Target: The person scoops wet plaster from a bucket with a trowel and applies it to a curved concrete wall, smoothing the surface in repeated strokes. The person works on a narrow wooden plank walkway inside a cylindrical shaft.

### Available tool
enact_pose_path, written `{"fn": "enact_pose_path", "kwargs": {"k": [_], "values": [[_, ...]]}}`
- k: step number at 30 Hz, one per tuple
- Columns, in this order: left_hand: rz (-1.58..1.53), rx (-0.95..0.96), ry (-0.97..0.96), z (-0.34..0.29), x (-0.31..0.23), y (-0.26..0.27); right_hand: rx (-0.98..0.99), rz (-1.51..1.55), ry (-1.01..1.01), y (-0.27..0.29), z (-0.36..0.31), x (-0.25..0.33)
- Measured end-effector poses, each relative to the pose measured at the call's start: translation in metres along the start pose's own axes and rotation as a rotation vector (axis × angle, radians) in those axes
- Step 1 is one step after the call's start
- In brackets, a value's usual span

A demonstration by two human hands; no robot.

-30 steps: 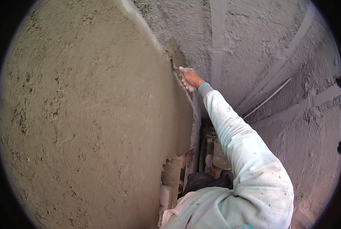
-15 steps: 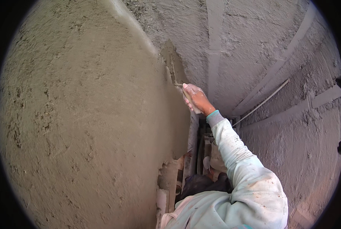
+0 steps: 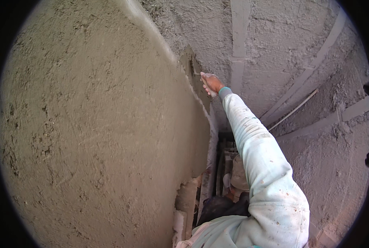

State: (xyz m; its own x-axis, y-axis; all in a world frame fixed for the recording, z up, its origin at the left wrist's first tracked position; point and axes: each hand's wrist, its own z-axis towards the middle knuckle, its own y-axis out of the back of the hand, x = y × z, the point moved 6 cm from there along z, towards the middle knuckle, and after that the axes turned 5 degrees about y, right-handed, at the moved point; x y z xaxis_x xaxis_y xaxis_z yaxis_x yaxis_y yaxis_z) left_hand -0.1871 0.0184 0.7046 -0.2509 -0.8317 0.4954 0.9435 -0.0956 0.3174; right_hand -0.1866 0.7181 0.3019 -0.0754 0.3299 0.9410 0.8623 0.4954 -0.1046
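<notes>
My right hand (image 3: 213,83) is closed around the handle of a plastering trowel (image 3: 195,67), its arm stretched up and forward in a pale, stained sleeve. The trowel's blade, coated in grey mortar and hard to tell from the surface, lies along the corner edge of a plastered wall (image 3: 110,124). This wall fills the left side, smoother and damper-looking near its right edge, with rough pits at the far left. A pale ridge (image 3: 145,25) runs along its upper edge. My left hand does not show.
Beyond the edge is a rough grey surface (image 3: 209,29) with flat smooth strips (image 3: 240,29). A thin pale rod (image 3: 294,109) slants along the right-hand corner. In the narrow gap below, a round bucket-like container (image 3: 239,175) stands near my dark-clothed legs (image 3: 221,206).
My right hand and the trowel have moved up and farther away along the wall's edge, the arm straightening. The whole view has shifted slightly.
</notes>
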Motion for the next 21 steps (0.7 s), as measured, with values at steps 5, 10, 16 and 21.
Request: {"fn": "enact_pose_path", "kwargs": {"k": [5, 10, 16, 21], "values": [[-0.028, -0.023, 0.000, -0.002, 0.004, 0.006, -0.017, -0.181, 0.153, -0.015, -0.045, 0.052], [-0.003, 0.019, -0.016, -0.003, 0.003, 0.008, -0.045, -0.266, 0.249, -0.022, -0.098, 0.059], [-0.078, -0.005, 0.008, -0.004, 0.004, 0.008, 0.023, -0.083, 0.151, -0.022, -0.129, 0.010], [-0.073, -0.005, 0.031, -0.005, 0.002, 0.007, -0.026, 0.082, 0.052, -0.003, -0.077, -0.005]]}}
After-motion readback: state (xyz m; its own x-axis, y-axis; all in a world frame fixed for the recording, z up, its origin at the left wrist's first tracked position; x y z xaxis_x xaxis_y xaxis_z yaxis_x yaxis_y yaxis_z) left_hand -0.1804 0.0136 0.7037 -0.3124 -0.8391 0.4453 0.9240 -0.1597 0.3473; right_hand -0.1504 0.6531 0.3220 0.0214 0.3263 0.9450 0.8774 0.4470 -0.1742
